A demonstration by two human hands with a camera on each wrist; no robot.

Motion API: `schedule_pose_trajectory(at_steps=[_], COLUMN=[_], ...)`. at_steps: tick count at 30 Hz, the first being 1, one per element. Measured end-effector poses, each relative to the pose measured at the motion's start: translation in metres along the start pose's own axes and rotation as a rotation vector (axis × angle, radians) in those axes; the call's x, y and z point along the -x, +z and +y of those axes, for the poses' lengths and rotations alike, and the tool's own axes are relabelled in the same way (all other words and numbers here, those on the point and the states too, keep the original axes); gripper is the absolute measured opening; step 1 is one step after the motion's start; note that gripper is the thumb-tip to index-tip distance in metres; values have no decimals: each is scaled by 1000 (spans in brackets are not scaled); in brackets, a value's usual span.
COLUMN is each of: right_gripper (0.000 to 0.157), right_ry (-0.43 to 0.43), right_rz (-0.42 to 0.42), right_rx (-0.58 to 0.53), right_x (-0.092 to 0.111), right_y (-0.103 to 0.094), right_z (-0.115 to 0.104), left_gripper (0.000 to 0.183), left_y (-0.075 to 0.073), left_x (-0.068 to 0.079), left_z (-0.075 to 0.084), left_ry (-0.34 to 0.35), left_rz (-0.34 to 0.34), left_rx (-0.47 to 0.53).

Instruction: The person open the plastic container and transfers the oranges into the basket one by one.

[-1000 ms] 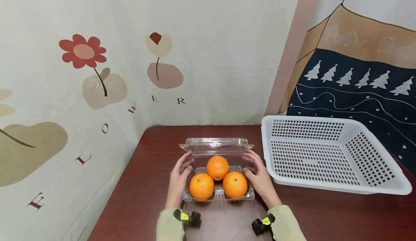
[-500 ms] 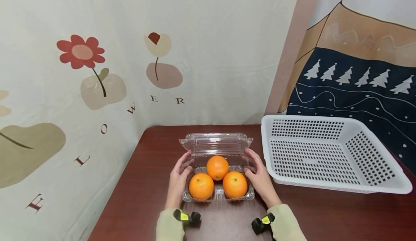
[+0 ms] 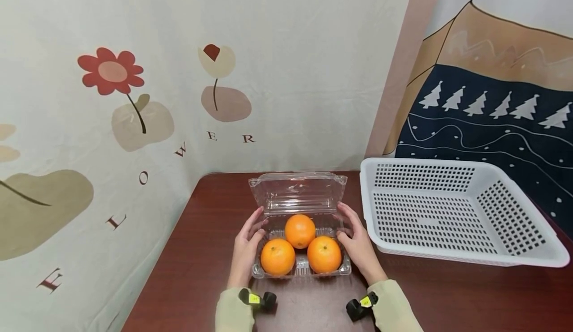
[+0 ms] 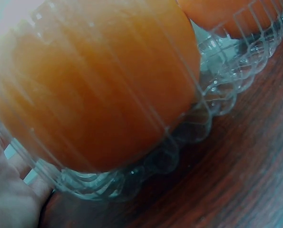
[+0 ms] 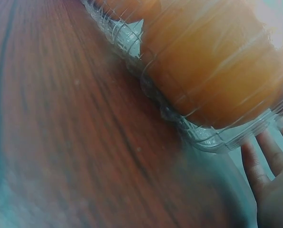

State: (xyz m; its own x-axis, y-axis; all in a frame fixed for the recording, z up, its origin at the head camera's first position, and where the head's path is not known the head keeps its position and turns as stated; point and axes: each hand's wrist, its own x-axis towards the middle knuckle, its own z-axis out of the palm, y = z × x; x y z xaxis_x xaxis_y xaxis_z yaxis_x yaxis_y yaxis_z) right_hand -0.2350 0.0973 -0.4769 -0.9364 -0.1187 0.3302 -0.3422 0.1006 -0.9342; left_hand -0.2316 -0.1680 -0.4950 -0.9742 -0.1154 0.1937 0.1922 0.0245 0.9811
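1. And the lid (image 3: 297, 190) is up: opening the plastic clamshell (image 3: 302, 269) looks done!
2. Three oranges (image 3: 300, 231) inside, none out yet, white basket (image 3: 434, 222) to their right.
3. Left hand (image 3: 245, 245), right hand (image 3: 360, 247): each grip clamped on the clamshell's side.

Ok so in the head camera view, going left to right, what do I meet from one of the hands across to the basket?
Left hand, near left orange, far orange, near right orange, right hand, white basket.
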Motion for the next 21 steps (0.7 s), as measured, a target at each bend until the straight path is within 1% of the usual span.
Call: schedule_pose_trajectory(at_steps=[5, 8, 13, 18, 21], right_gripper=[62, 61, 61, 61, 61], right_ry=[-15, -24, -33, -44, -41], right_rz=[-5, -10, -13, -16, -20], right_rx=[-6, -13, -16, -26, -28], right_x=[0, 0, 0, 0, 1], right_y=[0, 0, 0, 0, 0], right_z=[0, 1, 3, 3, 3], left_gripper=[53, 53, 53, 52, 53], left_y=[0, 1, 3, 3, 2], left_x=[0, 2, 7, 7, 8], left_z=[1, 8, 22, 24, 24], left_ry=[2, 1, -7, -12, 16], left_rz=[-7, -16, -12, -17, -32], left_rx=[3, -11, -50, -45, -43])
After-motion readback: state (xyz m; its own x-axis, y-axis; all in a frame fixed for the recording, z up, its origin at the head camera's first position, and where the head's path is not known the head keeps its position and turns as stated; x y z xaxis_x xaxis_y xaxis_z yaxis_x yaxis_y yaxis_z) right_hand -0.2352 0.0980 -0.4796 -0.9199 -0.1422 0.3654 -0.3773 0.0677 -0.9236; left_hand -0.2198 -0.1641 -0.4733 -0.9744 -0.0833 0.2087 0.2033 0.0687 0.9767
